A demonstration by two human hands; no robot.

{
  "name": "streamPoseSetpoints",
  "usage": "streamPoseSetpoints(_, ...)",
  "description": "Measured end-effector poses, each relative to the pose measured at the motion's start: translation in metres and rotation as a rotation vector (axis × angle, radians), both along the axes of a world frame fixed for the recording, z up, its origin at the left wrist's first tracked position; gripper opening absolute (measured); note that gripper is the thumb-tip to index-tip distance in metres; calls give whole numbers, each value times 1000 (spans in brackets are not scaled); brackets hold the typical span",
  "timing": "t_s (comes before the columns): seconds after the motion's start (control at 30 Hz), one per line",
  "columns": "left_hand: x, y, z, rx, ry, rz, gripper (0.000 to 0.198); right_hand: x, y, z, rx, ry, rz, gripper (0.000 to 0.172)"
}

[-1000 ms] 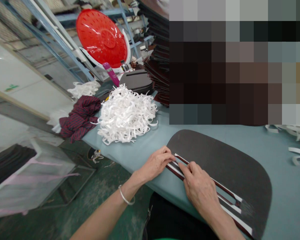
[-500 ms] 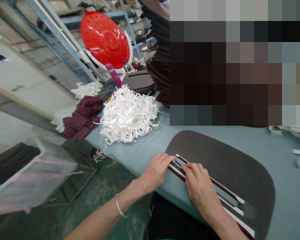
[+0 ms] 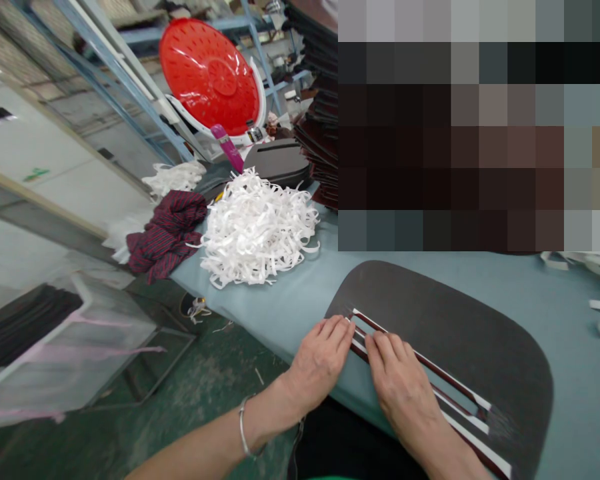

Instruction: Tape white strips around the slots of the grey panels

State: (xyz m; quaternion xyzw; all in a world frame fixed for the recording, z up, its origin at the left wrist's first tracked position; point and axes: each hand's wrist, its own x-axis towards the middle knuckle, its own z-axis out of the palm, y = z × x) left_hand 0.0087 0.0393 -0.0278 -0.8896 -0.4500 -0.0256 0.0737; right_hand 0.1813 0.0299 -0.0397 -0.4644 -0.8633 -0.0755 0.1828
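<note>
A dark grey, round-cornered panel (image 3: pixel 450 320) lies flat at the table's near edge. Along it runs a long narrow slot bordered by dark red edging and white strips; a second white strip (image 3: pixel 480 445) follows the near edge, with dark red material outside it. My left hand (image 3: pixel 323 360) is closed over the near edge at the slot's left end, fingertips together on the edging. Just beside it, my right hand (image 3: pixel 405 387) grips the same narrow band between slot and near edge, its fingers bent into the slot side. Both thumbs are mostly hidden.
A heap of white strips (image 3: pixel 260 230) sits on the blue-green table cover (image 3: pixel 325 267), beside a striped cloth (image 3: pixel 167 233). Behind stand a red basket (image 3: pixel 213 77) and stacked dark pieces (image 3: pixel 320 133). A cart with black material (image 3: pixel 30 327) is at left; the upper right is pixelated.
My left hand has shifted slightly right and down along the edge, its fingers curling further over it, closer to my right hand. The right hand stays nearly in place.
</note>
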Motion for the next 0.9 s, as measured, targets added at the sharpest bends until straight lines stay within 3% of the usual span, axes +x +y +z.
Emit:
streamPoseSetpoints(0.37,-4,3,-3,-29,-166,15,38,64,-50,-2,107,-25,-34,37)
streamPoseSetpoints(0.5,-4,0,-2,-65,-223,21,48,64,-55,-8,101,45,-118,37)
streamPoseSetpoints(0.67,-7,-3,7,-121,-140,-30,57,56,-56,-12,58,100,-170,35)
streamPoseSetpoints(0.9,-7,12,9,-95,-141,-46,55,33,-58,-5,-101,248,-99,26)
